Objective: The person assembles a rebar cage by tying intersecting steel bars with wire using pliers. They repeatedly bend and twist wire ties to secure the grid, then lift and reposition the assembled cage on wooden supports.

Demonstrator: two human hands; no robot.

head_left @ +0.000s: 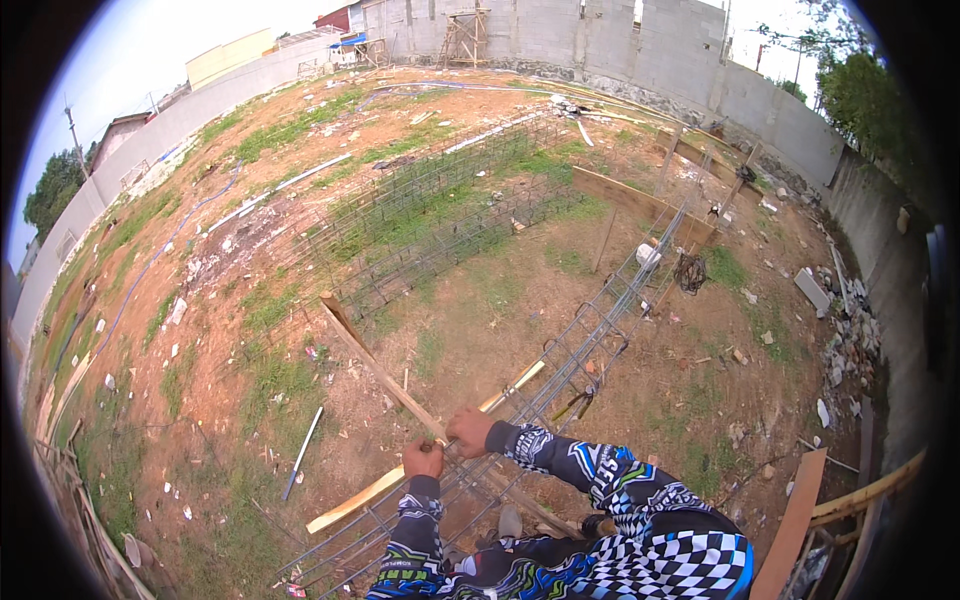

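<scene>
A long rebar cage (580, 345) runs diagonally from the lower left to the far right, resting on wooden boards. My left hand (423, 459) is closed at the cage, beside the end of a wooden plank (385, 378). Just right of it, my right hand (468, 432) has its fingers curled down against the bars. What the fingertips of either hand pinch is too small to make out. A pale wooden strip (358, 500) passes beneath the cage and under my hands. Pincers with yellowish handles (572, 405) are at the cage's right side.
More rebar cages (440, 245) lie on the grass beyond. A board frame (640, 205) supports the cage's far end, near a coil of dark wire (690, 273). A thin pipe (303, 453) lies at left. Rubble (855, 345) lines the right wall (880, 220); a brown board (790, 525) is near.
</scene>
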